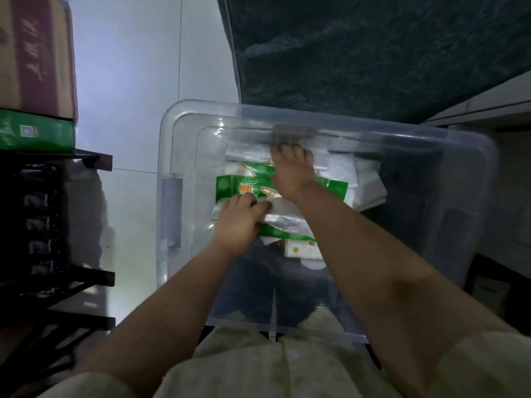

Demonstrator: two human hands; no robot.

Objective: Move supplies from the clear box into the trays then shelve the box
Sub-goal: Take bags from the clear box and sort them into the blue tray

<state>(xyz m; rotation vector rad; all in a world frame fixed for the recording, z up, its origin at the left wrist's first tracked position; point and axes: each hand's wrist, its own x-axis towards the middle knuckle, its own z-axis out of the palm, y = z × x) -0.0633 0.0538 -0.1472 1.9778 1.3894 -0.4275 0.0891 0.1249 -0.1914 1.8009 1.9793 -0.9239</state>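
The clear plastic box (184, 116) stands on the floor in front of me, lid off. Inside lie green-and-white packets (238, 189), white pouches (365, 179) and a small white carton (301, 249). Both my hands are inside the box. My left hand (238, 222) grips the near edge of a green-and-white packet, fingers curled over it. My right hand (290, 170) lies flat across the far part of the same pile, fingers reaching toward the box's far wall; whether it grips anything is hidden.
A black rack (71, 280) stands at the left, with a green box (37, 132) and a brown carton (37, 53) on top. A dark green rug (373, 47) lies beyond the box. A pale ledge (488, 107) is at the right. White floor tiles show between rack and box.
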